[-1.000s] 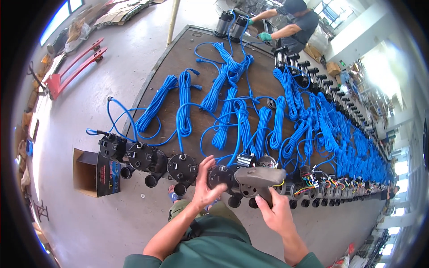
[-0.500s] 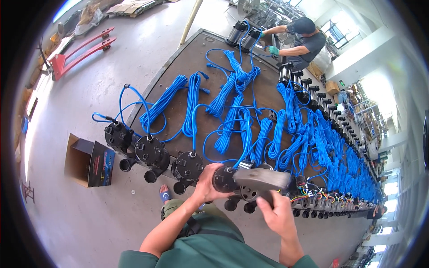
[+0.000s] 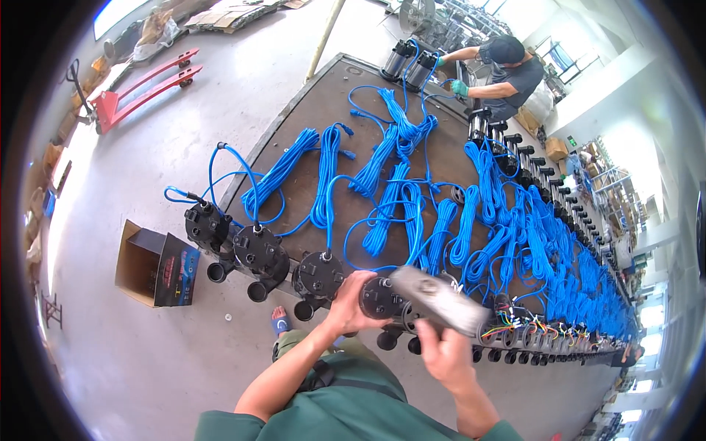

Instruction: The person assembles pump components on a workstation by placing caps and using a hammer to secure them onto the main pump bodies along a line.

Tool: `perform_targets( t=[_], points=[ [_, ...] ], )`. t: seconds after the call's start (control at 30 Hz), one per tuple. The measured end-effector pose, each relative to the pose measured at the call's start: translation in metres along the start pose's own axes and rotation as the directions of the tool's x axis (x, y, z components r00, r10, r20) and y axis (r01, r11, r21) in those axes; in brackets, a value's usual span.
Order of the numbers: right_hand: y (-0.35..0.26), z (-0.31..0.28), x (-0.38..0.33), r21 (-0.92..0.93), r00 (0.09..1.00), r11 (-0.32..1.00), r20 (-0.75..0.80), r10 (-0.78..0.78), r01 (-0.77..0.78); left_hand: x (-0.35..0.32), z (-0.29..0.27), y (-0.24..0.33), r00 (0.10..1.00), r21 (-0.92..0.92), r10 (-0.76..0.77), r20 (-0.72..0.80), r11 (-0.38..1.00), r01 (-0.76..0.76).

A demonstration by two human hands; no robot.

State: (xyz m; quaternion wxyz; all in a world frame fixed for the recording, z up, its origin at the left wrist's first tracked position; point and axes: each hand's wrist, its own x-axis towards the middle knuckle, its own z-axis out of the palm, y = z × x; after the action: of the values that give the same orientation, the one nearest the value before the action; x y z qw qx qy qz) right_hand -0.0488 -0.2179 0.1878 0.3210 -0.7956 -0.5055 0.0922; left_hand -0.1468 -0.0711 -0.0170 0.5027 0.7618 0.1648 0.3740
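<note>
My left hand (image 3: 351, 305) is wrapped round the near side of a black pump cap (image 3: 379, 298) at the table's front edge, fingers and thumb curved against it. My right hand (image 3: 447, 356) grips a hammer (image 3: 441, 301) whose broad, grey, blurred head hangs just right of that cap; most of its handle is hidden by the hand. Whether the hammer touches the cap I cannot tell. Left of my left hand stand more black pumps (image 3: 321, 274) with blue cables running from their tops. Bundled blue cables (image 3: 382, 217) lie on the table beyond.
Open pump housings with coloured wires (image 3: 515, 323) line the front edge to the right. Across the brown table (image 3: 294, 198) a co-worker (image 3: 507, 77) in green gloves handles upright pumps. An open carton (image 3: 158, 264) and a red pallet jack (image 3: 140, 92) stand on the floor at left.
The hammer head has turned from nearly level to slanting down to the right, with my right hand still on it. My left hand keeps its hold. The whole view has shifted slightly.
</note>
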Motion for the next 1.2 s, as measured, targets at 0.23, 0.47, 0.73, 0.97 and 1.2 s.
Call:
perform_targets(
  t=[0.23,0.47,0.73,0.97,1.2],
  points=[
    [0.028,0.014,0.015,-0.054,0.889,0.959,0.362,0.279,-0.279,0.001,0.001,0.0,0.998,0.016,-0.065,-0.003,0.998,0.065],
    [0.027,-0.013,-0.029,0.084,0.978,0.977,-0.056,0.202,-0.197,-0.001,0.003,0.006,0.999,0.02,-0.049,0.006,0.999,0.049],
    [0.009,-0.022,-0.011,0.063,0.908,0.935,0.268,0.322,-0.35,-0.003,0.0,0.004,0.998,-0.009,-0.044,-0.034,0.999,0.044],
    [0.046,0.057,-0.018,-0.116,0.934,0.977,0.291,0.208,-0.181,-0.001,0.002,0.003,0.998,-0.013,-0.068,0.005,0.998,0.068],
    [0.04,0.004,-0.025,0.227,0.869,0.855,0.296,0.396,-0.467,-0.009,0.005,0.011,0.977,-0.066,-0.209,0.054,0.975,0.212]
  ],
)
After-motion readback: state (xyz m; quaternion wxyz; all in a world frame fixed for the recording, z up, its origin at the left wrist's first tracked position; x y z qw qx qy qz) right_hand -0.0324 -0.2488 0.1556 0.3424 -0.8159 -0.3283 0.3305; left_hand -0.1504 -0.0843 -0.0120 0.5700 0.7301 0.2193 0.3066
